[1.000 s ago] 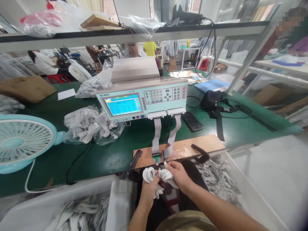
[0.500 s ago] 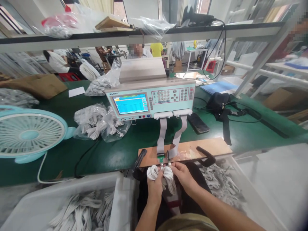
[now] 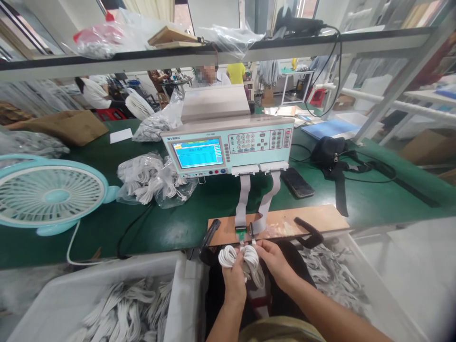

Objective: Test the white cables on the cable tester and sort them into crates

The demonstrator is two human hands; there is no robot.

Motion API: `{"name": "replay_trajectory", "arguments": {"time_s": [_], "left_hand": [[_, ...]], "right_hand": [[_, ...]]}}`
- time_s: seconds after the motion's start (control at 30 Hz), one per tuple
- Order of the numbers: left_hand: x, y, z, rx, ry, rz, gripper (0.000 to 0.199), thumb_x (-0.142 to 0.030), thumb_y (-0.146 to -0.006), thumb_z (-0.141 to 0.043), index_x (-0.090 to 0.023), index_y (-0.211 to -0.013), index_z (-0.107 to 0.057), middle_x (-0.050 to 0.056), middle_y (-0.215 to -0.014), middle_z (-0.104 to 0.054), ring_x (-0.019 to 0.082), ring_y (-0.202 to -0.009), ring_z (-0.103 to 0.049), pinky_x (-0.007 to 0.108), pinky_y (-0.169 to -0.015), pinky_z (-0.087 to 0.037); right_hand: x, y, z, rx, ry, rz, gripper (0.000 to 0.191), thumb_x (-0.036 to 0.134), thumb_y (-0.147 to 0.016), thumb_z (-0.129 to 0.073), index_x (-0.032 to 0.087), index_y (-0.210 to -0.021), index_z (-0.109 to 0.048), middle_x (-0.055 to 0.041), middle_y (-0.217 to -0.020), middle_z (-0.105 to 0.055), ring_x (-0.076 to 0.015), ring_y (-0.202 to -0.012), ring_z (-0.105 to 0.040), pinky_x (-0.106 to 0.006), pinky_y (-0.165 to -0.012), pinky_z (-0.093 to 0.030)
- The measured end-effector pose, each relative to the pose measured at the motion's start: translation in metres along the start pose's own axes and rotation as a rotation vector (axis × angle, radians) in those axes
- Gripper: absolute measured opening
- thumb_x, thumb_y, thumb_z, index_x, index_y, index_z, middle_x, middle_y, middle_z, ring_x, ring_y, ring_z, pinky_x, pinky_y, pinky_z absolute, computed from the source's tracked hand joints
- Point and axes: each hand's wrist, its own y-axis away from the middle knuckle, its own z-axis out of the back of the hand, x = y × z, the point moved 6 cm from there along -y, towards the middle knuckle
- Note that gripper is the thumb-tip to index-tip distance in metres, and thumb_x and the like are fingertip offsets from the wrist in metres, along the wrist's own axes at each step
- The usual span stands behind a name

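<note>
A coiled white cable (image 3: 252, 261) is gripped in my left hand (image 3: 235, 280), whose thumb lies over the bundle. One metal plug of this cable sits at the small green circuit board (image 3: 241, 235). My right hand (image 3: 272, 256) pinches the cable's other plug (image 3: 253, 242) at the second board, seen nearly edge-on. Whether both plugs are fully seated is too small to tell. Two grey ribbon cables (image 3: 243, 199) run from the boards up to the cable tester (image 3: 228, 147), which has a lit blue screen (image 3: 197, 153). The boards are on a wooden strip (image 3: 285, 222) at the table's front edge.
Bins of white cables stand at the left (image 3: 178, 285) and right (image 3: 359, 266). Black clamps (image 3: 210, 235) hold the strip. On the green table are a fan (image 3: 53, 194), bagged cables (image 3: 140, 178), a phone (image 3: 297, 183) and a black pouch (image 3: 327, 152). A person sits behind the tester.
Large text has appeared on the tester's screen. The whole view has shifted slightly, while both hands keep the same hold on the cable and its plug.
</note>
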Motion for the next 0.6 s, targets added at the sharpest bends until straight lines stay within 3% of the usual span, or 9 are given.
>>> {"name": "replay_trajectory", "arguments": {"time_s": [0.23,0.6], "left_hand": [[0.0061,-0.0008,0.0038,-0.049,0.007,-0.020,0.027,-0.031,-0.062,-0.076,-0.013,-0.078,-0.064,0.001,-0.071,-0.067,0.014,-0.066,-0.062,0.027,-0.066,-0.049],[-0.0005,-0.0046,0.0003,0.041,-0.037,-0.061,0.027,-0.034,-0.063,-0.075,-0.013,-0.075,-0.064,0.002,-0.068,-0.066,0.015,-0.064,-0.062,0.026,-0.064,-0.049]], "right_hand": [[-0.0017,-0.0006,0.0020,0.013,0.003,0.021,0.037,0.049,-0.066,-0.068,0.015,-0.060,-0.054,0.0039,-0.055,-0.050,-0.0098,-0.053,-0.040,-0.023,-0.055,-0.033],[0.0038,0.0037,-0.0012,-0.022,0.054,0.025,0.042,0.057,-0.064,-0.065,0.015,-0.061,-0.061,0.0016,-0.054,-0.054,-0.0140,-0.056,-0.048,-0.026,-0.059,-0.039]]}}
